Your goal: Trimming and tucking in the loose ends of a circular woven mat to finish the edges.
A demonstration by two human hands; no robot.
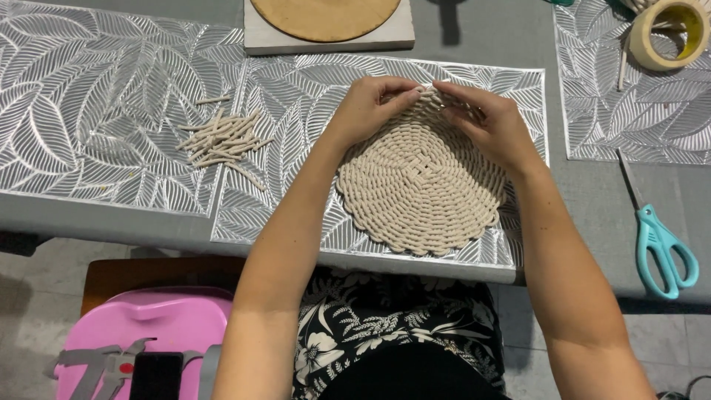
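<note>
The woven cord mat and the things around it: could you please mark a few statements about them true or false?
1. Both hands, left hand and right hand, grip the far edge of the round woven mat. True.
2. The scissors lie to the left of the mat. False: they lie to its right, on the grey table.
3. A pile of short cord pieces lies left of the mat. True.
4. The tape roll sits on the mat. False: it is at the far right corner, apart from it.
</note>
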